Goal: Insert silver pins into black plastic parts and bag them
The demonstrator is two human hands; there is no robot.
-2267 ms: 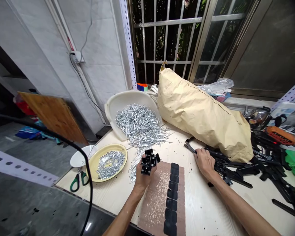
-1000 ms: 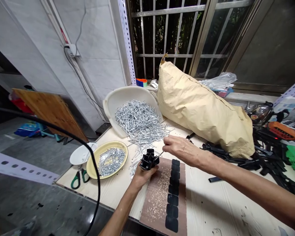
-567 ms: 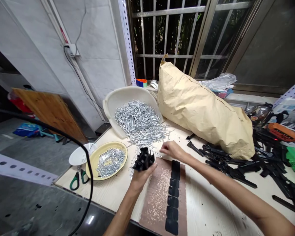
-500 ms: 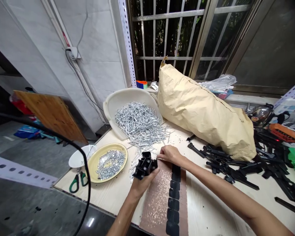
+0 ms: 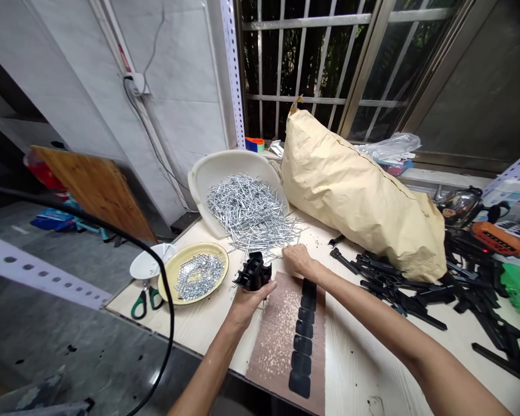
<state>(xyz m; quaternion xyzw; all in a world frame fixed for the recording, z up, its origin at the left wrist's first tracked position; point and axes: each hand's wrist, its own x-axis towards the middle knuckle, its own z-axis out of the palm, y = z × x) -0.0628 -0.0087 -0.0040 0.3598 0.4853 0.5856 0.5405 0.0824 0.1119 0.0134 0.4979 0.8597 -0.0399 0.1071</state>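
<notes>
A bunch of black plastic fittings [image 5: 254, 273] is clasped by the left grip [image 5: 246, 305], and the fittings are held upright above its fingers. The right grip [image 5: 301, 261] is curled, its fingers folded inward over the far end of a brown board [image 5: 273, 346]; whether anything is pinched in it cannot be told. Just below and between the two grips, the board is marked by pale scuffs, and a row of black rounded-square pads [image 5: 303, 330] is lined up along its right side. The pale wooden desk [image 5: 349, 370] is left bare to the right of the board. Left of the left grip, small metal pieces [image 5: 195, 280] are held in a yellow plate [image 5: 205, 248], beside which green-handled scissors [image 5: 139, 305] and a white dish [image 5: 145, 267] are placed. Right of the right grip, black plastic strips [image 5: 398, 283] are strewn in a loose heap. Beyond both grips, long silver pins [image 5: 251, 211] are spilled from a tipped white tub [image 5: 219, 164], and a bulky paper sack [image 5: 359, 190] is laid beside it, backed by a barred window [image 5: 307, 63].
</notes>
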